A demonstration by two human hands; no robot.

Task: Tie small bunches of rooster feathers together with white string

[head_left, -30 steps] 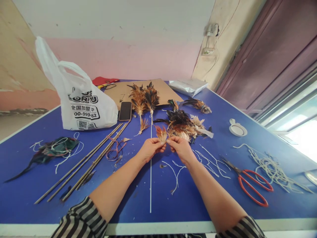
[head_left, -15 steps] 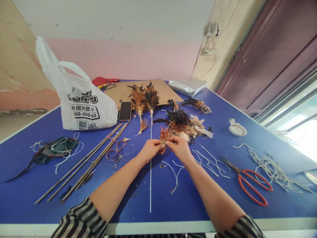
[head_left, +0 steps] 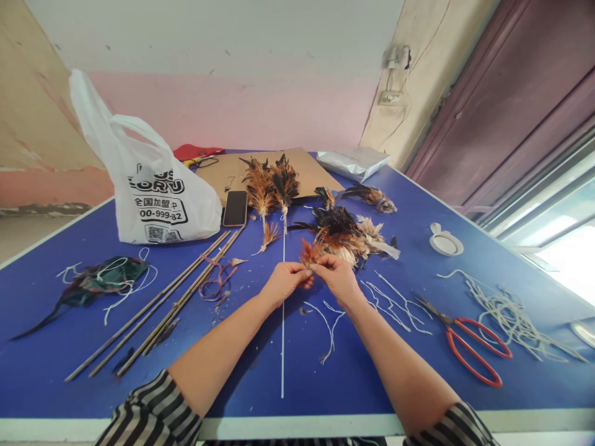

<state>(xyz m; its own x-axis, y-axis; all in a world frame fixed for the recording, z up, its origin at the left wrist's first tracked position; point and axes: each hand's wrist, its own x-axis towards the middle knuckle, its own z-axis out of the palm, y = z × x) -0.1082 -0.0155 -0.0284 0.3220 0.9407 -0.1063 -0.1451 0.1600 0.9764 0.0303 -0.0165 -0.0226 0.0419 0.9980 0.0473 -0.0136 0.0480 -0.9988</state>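
– What's changed?
– Your reddish feather tuft [head_left: 310, 253] has shifted slightly right over the blue surface [head_left: 255, 381]; your left hand [head_left: 289, 279] and right hand [head_left: 338, 279] both pinch its base, so you seem to be gathering it.
– Any writing?
– Farther out, the white bag [head_left: 160, 176] reads "全国加盟中" and "00-999-82"; creases break the larger letters.

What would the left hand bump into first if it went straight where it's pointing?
Probably the right hand, just ahead at the reddish-brown feather tuft; depth is hard to judge.

Feather pile [head_left: 338, 227] left of scissors [head_left: 449, 321]
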